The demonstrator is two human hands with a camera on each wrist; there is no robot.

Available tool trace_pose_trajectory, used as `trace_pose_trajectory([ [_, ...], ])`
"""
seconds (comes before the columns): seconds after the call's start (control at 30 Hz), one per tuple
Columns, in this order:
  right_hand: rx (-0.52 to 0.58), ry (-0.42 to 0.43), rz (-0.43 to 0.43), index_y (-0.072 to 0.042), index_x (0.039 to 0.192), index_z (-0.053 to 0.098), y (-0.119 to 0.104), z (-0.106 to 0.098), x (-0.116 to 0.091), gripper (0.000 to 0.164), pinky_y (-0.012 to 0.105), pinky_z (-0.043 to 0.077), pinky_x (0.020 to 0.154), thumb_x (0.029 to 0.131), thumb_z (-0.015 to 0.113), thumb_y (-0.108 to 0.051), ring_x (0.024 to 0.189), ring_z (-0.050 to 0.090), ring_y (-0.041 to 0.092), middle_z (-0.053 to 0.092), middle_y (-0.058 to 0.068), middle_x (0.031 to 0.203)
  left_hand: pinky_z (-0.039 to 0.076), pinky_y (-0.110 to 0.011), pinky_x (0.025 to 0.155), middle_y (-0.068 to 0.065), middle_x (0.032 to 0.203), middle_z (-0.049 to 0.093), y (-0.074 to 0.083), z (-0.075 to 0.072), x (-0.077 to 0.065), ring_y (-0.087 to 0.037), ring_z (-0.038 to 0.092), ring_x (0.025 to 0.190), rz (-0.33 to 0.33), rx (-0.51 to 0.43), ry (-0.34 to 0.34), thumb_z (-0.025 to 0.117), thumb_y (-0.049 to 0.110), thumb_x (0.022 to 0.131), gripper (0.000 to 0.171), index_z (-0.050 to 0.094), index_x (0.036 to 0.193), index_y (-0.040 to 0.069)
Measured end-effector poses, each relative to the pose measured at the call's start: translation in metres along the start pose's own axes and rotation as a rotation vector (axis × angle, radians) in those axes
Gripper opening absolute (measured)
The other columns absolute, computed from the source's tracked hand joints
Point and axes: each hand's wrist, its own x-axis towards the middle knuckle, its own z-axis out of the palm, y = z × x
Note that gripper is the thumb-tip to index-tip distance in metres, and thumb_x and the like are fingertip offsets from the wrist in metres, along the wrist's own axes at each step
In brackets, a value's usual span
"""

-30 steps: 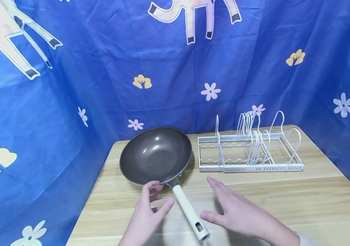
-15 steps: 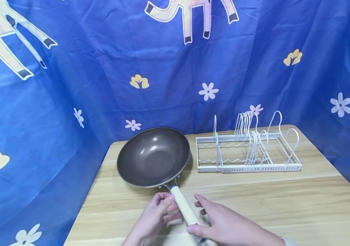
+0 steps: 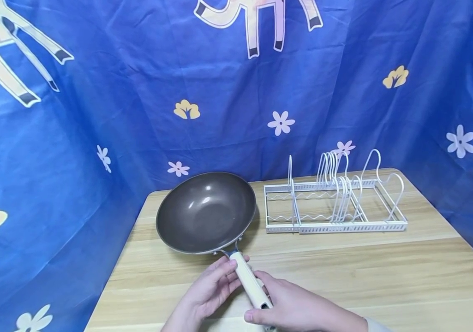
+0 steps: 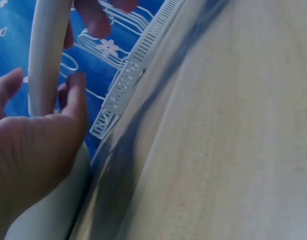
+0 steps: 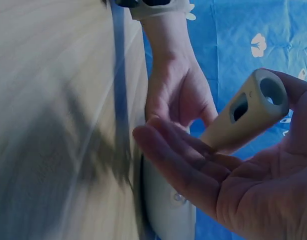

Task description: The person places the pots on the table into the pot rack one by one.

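Note:
A dark frying pan [image 3: 207, 214] with a cream handle [image 3: 247, 278] sits on the left of the table, its handle angled toward the person. My left hand [image 3: 211, 293] holds the handle close to the pan, thumb along its left side and fingers passing underneath. At the handle's free end is my right hand [image 3: 294, 304], its thumb across the near side and fingers beneath. The right wrist view shows the handle's hollow end [image 5: 251, 107] between that thumb and the fingers. In the left wrist view, the handle [image 4: 46, 60] lies between the left thumb and fingers.
A white wire rack [image 3: 336, 227] with several upright loops stands right of the pan on the wooden table [image 3: 365, 267]. Blue patterned cloth [image 3: 228, 138] hangs behind and at both sides.
Both hands have moved in from either side of the handle and now hold it. The pan and rack stay in place; the head view has shifted slightly.

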Motion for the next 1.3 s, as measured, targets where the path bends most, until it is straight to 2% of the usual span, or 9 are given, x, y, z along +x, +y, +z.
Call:
trace_pose_trajectory([
  [0.13, 0.154, -0.032, -0.025, -0.007, 0.150, 0.030, 0.003, 0.004, 0.002, 0.085, 0.019, 0.053, 0.064, 0.088, 0.075, -0.043, 0.072, 0.064, 0.001, 0.069, -0.013, 0.086, 0.038, -0.035, 0.122, -0.004, 0.140, 0.055, 0.001, -0.003, 0.005, -0.017, 0.061, 0.126, 0.026, -0.059, -0.078, 0.048, 0.002, 0.103, 0.055, 0.024, 0.151, -0.001],
  [0.23, 0.243, -0.044, -0.005, -0.004, 0.151, 0.025, 0.004, 0.006, 0.003, 0.090, 0.020, 0.055, 0.064, 0.086, 0.078, -0.036, 0.071, 0.067, 0.005, 0.071, -0.010, 0.086, 0.037, -0.033, 0.123, -0.002, 0.142, 0.053, 0.000, -0.006, 0.008, -0.016, 0.060, 0.126, 0.031, -0.098, -0.119, 0.047, -0.002, 0.101, 0.054, 0.027, 0.152, 0.004],
  [0.47, 0.361, -0.023, 0.038, -0.005, 0.151, 0.024, 0.007, 0.009, 0.004, 0.092, 0.022, 0.057, 0.062, 0.081, 0.081, -0.023, 0.069, 0.067, 0.010, 0.070, -0.002, 0.088, 0.038, -0.032, 0.122, 0.004, 0.140, 0.054, -0.009, -0.010, 0.014, -0.015, 0.059, 0.127, 0.074, -0.168, -0.227, 0.038, -0.002, 0.103, 0.047, 0.034, 0.148, 0.009],
  [0.6, 0.343, -0.016, 0.042, -0.003, 0.151, 0.024, 0.006, 0.009, 0.004, 0.093, 0.022, 0.056, 0.062, 0.081, 0.082, -0.024, 0.070, 0.067, 0.008, 0.070, -0.002, 0.089, 0.040, -0.032, 0.121, 0.003, 0.136, 0.053, -0.013, -0.012, 0.018, -0.016, 0.057, 0.128, 0.101, -0.226, -0.313, 0.034, -0.002, 0.104, 0.042, 0.036, 0.144, 0.010],
  [0.77, 0.240, 0.011, 0.054, -0.001, 0.151, 0.027, 0.003, 0.007, 0.005, 0.096, 0.020, 0.054, 0.067, 0.080, 0.083, -0.031, 0.076, 0.064, 0.005, 0.069, -0.002, 0.100, 0.040, -0.033, 0.121, 0.001, 0.133, 0.055, -0.015, -0.015, 0.021, -0.016, 0.055, 0.128, 0.125, -0.272, -0.406, 0.030, -0.001, 0.105, 0.039, 0.038, 0.142, 0.009],
  [0.97, 0.165, 0.018, 0.107, -0.001, 0.149, 0.032, 0.000, 0.007, 0.009, 0.096, 0.021, 0.053, 0.067, 0.078, 0.084, -0.037, 0.077, 0.063, 0.006, 0.067, -0.003, 0.099, 0.038, -0.033, 0.122, 0.003, 0.135, 0.057, -0.017, -0.018, 0.022, -0.014, 0.056, 0.129, 0.120, -0.291, -0.427, 0.029, 0.003, 0.107, 0.049, 0.028, 0.155, 0.013],
  [1.1, 0.138, 0.024, 0.121, 0.000, 0.146, 0.036, 0.000, 0.008, 0.012, 0.093, 0.020, 0.052, 0.069, 0.077, 0.084, -0.038, 0.079, 0.063, 0.005, 0.067, -0.004, 0.098, 0.038, -0.034, 0.122, 0.003, 0.137, 0.058, -0.019, -0.020, 0.022, -0.014, 0.056, 0.130, 0.125, -0.307, -0.435, 0.028, 0.003, 0.108, 0.051, 0.025, 0.157, 0.015],
  [1.3, 0.212, 0.023, 0.116, 0.001, 0.143, 0.040, 0.001, 0.011, 0.014, 0.085, 0.022, 0.053, 0.059, 0.077, 0.084, -0.029, 0.069, 0.062, 0.009, 0.065, -0.003, 0.087, 0.038, -0.035, 0.122, 0.003, 0.137, 0.058, -0.022, -0.022, 0.024, -0.014, 0.056, 0.130, 0.121, -0.328, -0.460, 0.024, 0.004, 0.108, 0.049, 0.030, 0.155, 0.018],
])
